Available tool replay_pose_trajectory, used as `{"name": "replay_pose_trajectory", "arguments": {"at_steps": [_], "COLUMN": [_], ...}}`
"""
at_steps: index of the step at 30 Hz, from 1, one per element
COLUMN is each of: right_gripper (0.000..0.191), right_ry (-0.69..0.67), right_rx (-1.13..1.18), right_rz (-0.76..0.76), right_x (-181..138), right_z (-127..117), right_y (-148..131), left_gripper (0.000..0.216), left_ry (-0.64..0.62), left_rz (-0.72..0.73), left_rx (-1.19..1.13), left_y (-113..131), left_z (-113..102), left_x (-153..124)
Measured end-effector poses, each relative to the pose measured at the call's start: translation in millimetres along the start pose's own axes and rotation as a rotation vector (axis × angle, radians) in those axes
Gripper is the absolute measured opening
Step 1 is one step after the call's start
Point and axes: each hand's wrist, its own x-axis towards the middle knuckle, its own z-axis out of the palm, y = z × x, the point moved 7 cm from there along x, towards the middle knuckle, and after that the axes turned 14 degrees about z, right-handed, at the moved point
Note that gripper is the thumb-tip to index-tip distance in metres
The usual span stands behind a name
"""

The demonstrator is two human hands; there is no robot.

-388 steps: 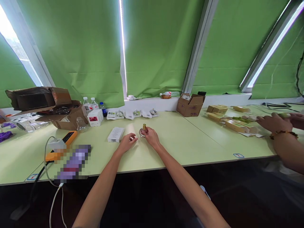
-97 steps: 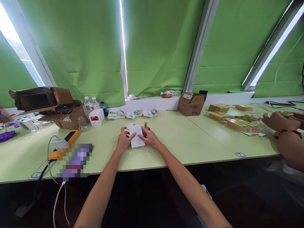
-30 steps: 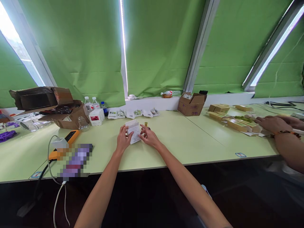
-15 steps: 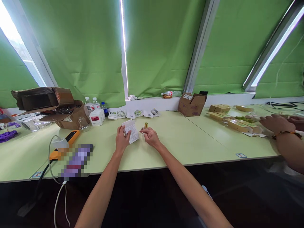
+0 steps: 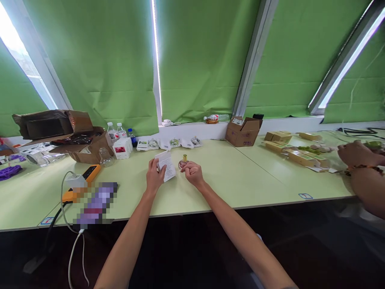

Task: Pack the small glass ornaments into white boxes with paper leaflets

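Note:
My left hand [image 5: 154, 176] grips a small white box [image 5: 167, 165] with printed text on the side facing me, thumb in front and fingers behind. Just to the right is a small, rounded glass bottle with a gold cap [image 5: 184, 158], which looks like a perfume bottle. My right hand [image 5: 194, 174] is closed at this bottle, its curled fingers covering the lower part. The bottle looks upright. How its base meets the table is hidden by the fingers.
Several bagged items [image 5: 174, 143] line the table's back edge. At left are white boxes [image 5: 122, 148], a clear jar [image 5: 106, 157], an orange power strip [image 5: 92, 173] and a blurred phone [image 5: 98, 202]. A carton [image 5: 243, 131] stands back right. Another person's hand [image 5: 356, 154] works among yellow boxes [image 5: 302, 157].
My right hand's fingers have drawn back slightly to the right and curled in, so more of the bottle's body shows. The left hand and white box stay put. The other person's hand has shifted right.

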Motion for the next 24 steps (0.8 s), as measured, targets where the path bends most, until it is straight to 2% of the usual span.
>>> {"name": "replay_pose_trajectory", "arguments": {"at_steps": [5,7,11,15,19,24], "right_gripper": [0.041,0.038,0.033,0.026,0.049,0.061], "right_ry": [0.078,0.121,0.208,0.296,0.200,0.024], "right_rx": [0.028,0.038,0.016,-0.027,-0.102,-0.172], "right_rz": [-0.188,-0.212,-0.110,0.121,0.312,0.317], "right_x": [-5,-6,-2,3,9,16], "right_z": [-5,-10,-21,-30,-22,-3], "right_y": [-21,-25,-22,-4,20,35], "left_gripper": [0.037,0.033,0.026,0.025,0.027,0.028], "left_ry": [0.023,0.058,0.126,0.132,0.109,0.051], "left_rz": [0.118,0.177,0.276,0.333,0.397,0.452], "left_rx": [0.067,0.101,0.192,0.303,0.362,0.380], "left_y": [7,12,21,24,26,31], "left_z": [-1,-4,-10,-10,-8,-3], "left_x": [0,0,1,0,0,-1]}}
